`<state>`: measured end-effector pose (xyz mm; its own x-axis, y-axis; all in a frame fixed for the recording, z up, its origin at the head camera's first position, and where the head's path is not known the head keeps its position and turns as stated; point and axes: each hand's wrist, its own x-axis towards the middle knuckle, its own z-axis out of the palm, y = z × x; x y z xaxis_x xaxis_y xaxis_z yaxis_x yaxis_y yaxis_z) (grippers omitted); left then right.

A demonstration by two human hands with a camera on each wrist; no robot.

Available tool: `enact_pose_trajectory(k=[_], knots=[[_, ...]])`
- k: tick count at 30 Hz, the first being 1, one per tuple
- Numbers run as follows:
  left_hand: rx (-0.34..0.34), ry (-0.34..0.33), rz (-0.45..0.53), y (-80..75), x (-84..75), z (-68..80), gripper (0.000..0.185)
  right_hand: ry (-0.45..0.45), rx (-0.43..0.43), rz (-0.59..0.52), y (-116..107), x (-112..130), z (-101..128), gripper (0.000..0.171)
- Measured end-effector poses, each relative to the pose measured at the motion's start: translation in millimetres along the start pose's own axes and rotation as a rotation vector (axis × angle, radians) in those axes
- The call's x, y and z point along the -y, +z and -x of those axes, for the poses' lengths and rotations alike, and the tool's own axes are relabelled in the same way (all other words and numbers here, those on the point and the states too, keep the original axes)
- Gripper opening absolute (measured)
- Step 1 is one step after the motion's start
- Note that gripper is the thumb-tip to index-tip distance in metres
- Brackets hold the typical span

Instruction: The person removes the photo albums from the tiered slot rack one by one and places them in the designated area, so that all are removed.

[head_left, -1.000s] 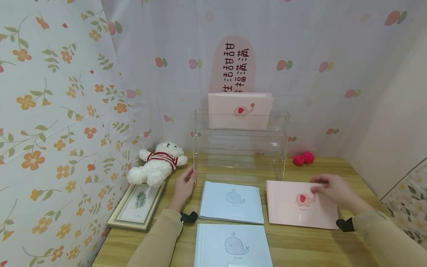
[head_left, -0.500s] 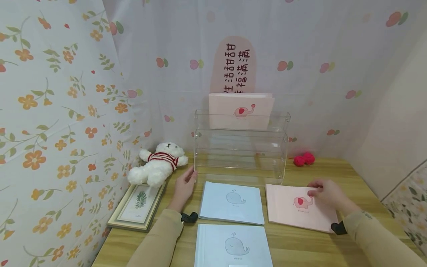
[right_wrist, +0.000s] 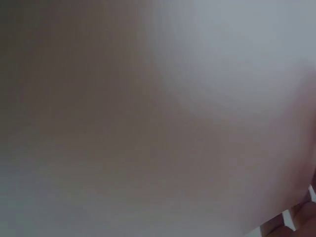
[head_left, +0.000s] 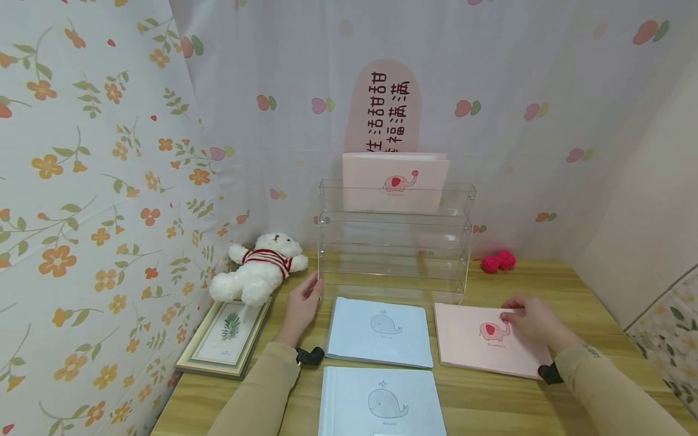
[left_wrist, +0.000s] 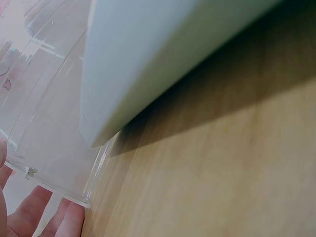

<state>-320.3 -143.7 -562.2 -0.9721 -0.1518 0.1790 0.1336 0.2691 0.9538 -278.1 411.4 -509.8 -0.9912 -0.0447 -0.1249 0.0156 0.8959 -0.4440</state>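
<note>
In the head view my left hand (head_left: 300, 306) grips the left side edge of a clear tiered acrylic rack (head_left: 392, 260). The left wrist view has fingers (left_wrist: 30, 212) wrapped behind the clear panel. To the right, my right hand (head_left: 537, 324) pinches the top edge of a pink booklet (head_left: 463, 339) with a red-eared elephant on its cover, thumb over the cover. That booklet fills the right wrist view as a blurred surface (right_wrist: 148, 123), fingers showing past its edge. A similar pink elephant booklet (head_left: 365, 181) stands in the rack's top tier.
Two pale blue whale booklets (head_left: 349, 330) lie one before the other in front of the rack. At left are a white teddy bear (head_left: 245, 281) in a striped shirt and a picture frame (head_left: 220, 336). Pink yarn balls (head_left: 497, 261) sit behind right. Patterned curtains surround the table.
My right hand has shifted slightly left and toward me with the pink booklet, which now lies a little more slanted. My left hand stays on the rack.
</note>
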Motion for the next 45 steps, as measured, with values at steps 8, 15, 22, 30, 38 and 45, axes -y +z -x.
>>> enact_pose_trajectory(k=[8, 15, 22, 30, 38, 45], knots=[[0.001, 0.002, 0.006, 0.5, -1.4, 0.2, 0.044, 0.036, 0.053, 0.033, -1.0, 7.1, -7.7, 0.046], [0.004, 0.004, 0.001, -0.4, -0.7, 1.1, 0.044, -0.041, -0.153, 0.024, -15.6, 52.7, -4.9, 0.036], [0.000, 0.004, -0.003, -0.6, -0.1, -0.3, 0.044, -0.188, -0.524, -0.240, -41.4, 132.3, -1.3, 0.039], [0.007, 0.010, -0.003, -0.3, 0.0, -0.2, 0.044, -0.298, -0.594, -0.404, -79.2, 214.5, -9.6, 0.047], [0.016, 0.017, -0.004, 1.6, -2.1, 1.4, 0.045, -0.338, -0.599, -0.408, -108.0, 259.8, -39.6, 0.063], [-0.003, 0.045, -0.005, 1.6, 2.7, -1.2, 0.043, -0.304, -0.513, -0.282, -126.0, 279.6, -66.7, 0.082]])
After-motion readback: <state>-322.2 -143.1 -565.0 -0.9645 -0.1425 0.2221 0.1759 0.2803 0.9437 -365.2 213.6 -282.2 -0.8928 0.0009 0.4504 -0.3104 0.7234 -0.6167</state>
